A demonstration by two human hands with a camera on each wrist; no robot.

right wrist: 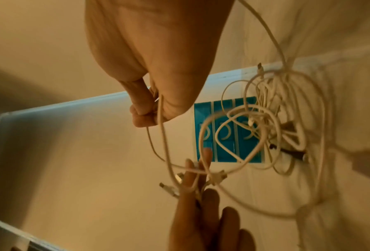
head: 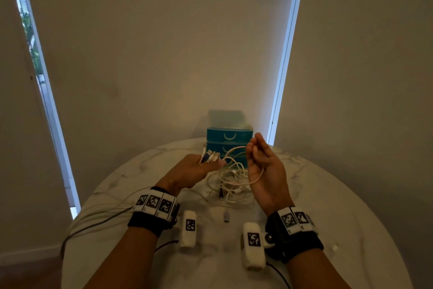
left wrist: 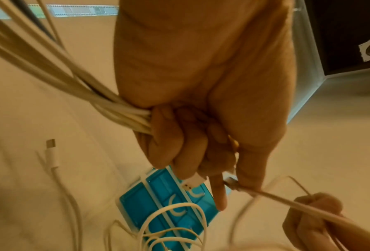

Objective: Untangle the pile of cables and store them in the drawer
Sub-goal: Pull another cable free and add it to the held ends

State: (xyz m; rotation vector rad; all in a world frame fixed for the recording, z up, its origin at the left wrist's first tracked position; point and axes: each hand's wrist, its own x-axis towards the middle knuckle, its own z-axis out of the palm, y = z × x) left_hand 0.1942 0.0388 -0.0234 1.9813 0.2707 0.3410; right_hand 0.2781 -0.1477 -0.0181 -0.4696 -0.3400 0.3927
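Note:
A tangle of white cables (head: 230,181) (right wrist: 274,122) lies on the round marble table in front of a small blue drawer unit (head: 229,141) (left wrist: 158,202) (right wrist: 227,130). My left hand (head: 199,167) (left wrist: 192,144) grips a bundle of several cable ends, whose plugs (head: 209,156) stick out past the fingers. My right hand (head: 262,160) (right wrist: 149,108) is raised palm up and pinches one thin white cable (head: 256,177) that loops back down into the tangle. All three drawers look closed.
A loose plug end (head: 226,216) lies on the table near me, and another white connector (left wrist: 52,152) shows in the left wrist view. A small white piece (head: 335,247) sits at the right. The table edge (head: 79,206) curves at the left, a blind-covered window behind.

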